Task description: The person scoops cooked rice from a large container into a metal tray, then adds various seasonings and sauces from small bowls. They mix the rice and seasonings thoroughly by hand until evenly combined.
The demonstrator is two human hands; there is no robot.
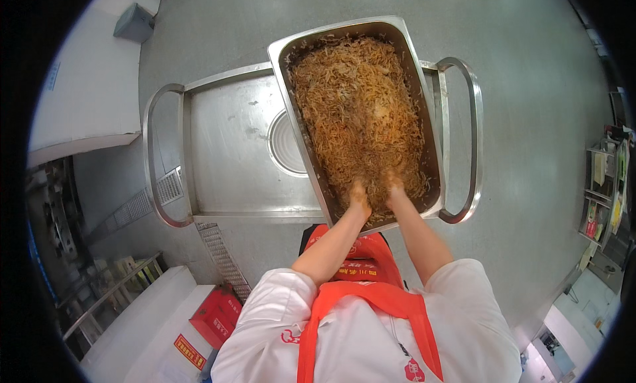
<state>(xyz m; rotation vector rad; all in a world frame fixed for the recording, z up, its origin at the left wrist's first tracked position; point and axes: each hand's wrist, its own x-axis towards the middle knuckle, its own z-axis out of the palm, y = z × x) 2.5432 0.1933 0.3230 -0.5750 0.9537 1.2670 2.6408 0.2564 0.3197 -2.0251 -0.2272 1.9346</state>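
A deep stainless steel pan [338, 40] sits at an angle across the right part of a metal trolley. Heaped inside is a brown, shredded food mix [355, 104], with paler strands on top. At the near end of the pan, my left hand [359, 193] is sunk in the shreds up to about the wrist. My right hand [393, 184] is pushed in beside it, a short gap apart. The fingers of both hands are buried, so their grip is hidden.
The trolley top [233, 149] has curved handles at its left [151, 154] and right [474, 139] ends. A round ribbed metal item [288, 144] lies partly under the pan. Floor drain grates [221, 254], a red box [216, 316] and a shelf rack [601, 189] stand around.
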